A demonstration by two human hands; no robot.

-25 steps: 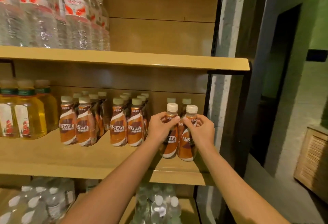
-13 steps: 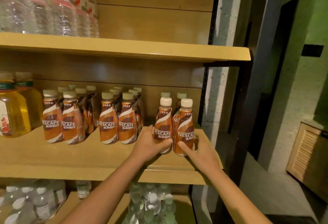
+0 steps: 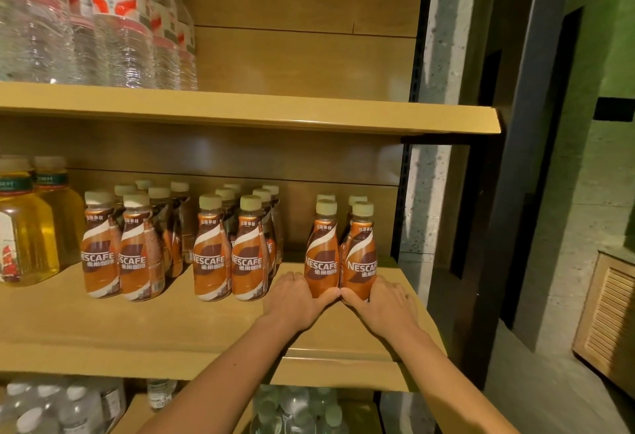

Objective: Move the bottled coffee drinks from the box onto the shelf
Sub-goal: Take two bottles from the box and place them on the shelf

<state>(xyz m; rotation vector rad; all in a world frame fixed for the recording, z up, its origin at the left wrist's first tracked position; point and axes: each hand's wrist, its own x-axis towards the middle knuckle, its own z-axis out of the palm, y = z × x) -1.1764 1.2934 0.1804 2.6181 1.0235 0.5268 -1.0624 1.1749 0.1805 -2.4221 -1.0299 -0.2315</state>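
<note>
left hand grasps left brown plastic coffee bottle low | right hand grasps right brown plastic coffee bottle low | likely squaring pair at right end of tan wooden shelf

Your left hand wraps the foot of the left bottle: fingers curled round its outer side, thumb laid across the front. Your right hand mirrors it on the right bottle, with fingers round the outer side and thumb across the front. The thumb tips touch in front of the grip, where the bottles meet. Backs of both hands face up, wrists straight. The left forearm and right forearm are bare and converge on the grip from below.
</note>
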